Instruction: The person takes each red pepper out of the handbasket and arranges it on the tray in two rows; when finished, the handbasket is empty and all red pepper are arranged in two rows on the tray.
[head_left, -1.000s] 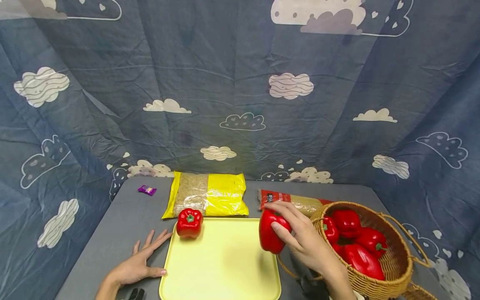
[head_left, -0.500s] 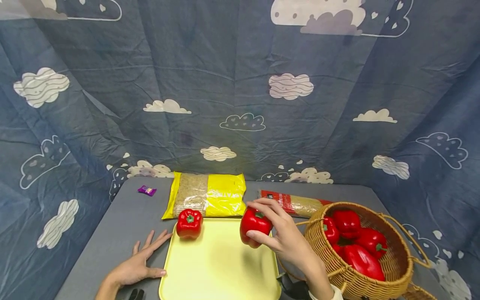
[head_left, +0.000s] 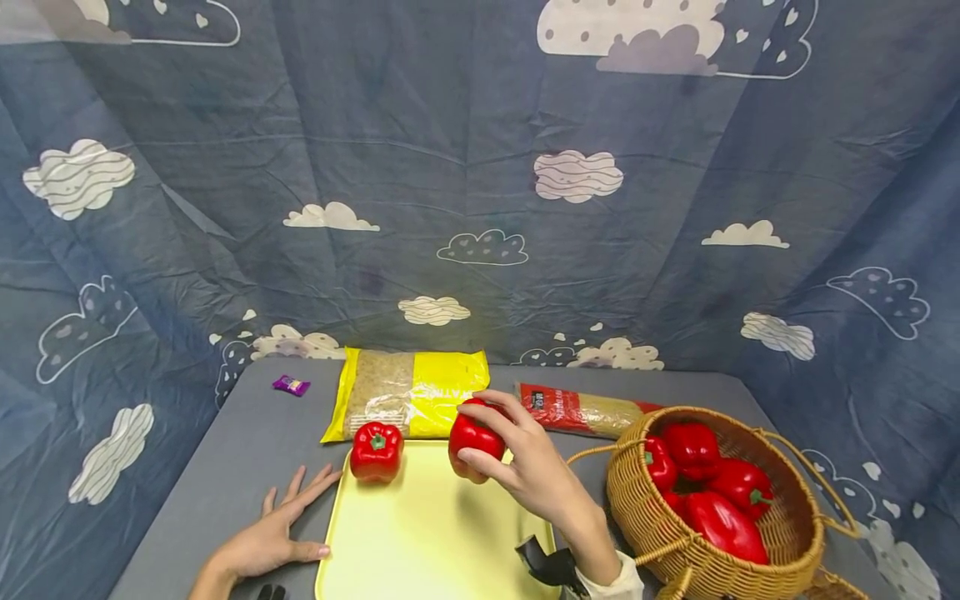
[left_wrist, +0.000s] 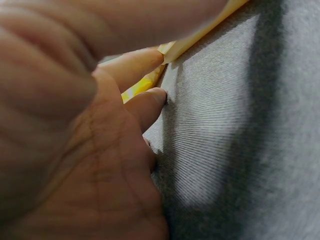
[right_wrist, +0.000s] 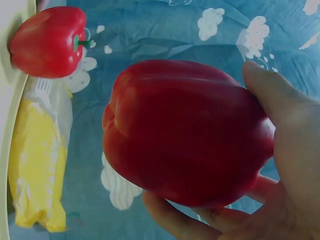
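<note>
My right hand [head_left: 528,458] grips a red bell pepper [head_left: 474,442] by its sides, above the far part of the yellow tray [head_left: 427,542]. The right wrist view shows that held pepper [right_wrist: 185,132] large, with thumb and fingers round its stem end. Another red bell pepper [head_left: 377,452] stands upright at the tray's far left corner, stem up. My left hand [head_left: 266,533] lies with fingers spread on the grey table, fingertips and thumb right at the tray's left rim. In the left wrist view the left palm [left_wrist: 110,165] faces the table cloth.
A wicker basket [head_left: 637,500] with several red peppers stands at the right, its handles sticking out. Behind the tray lie a yellow bag [head_left: 450,392] and a red noodle packet [head_left: 555,408]. A small purple wrapped sweet [head_left: 291,385] sits at the back left. A patterned curtain hangs behind.
My right hand has carried the pepper leftward from beside the basket to above the tray, near the standing pepper. My left hand has stayed at the tray's left rim.
</note>
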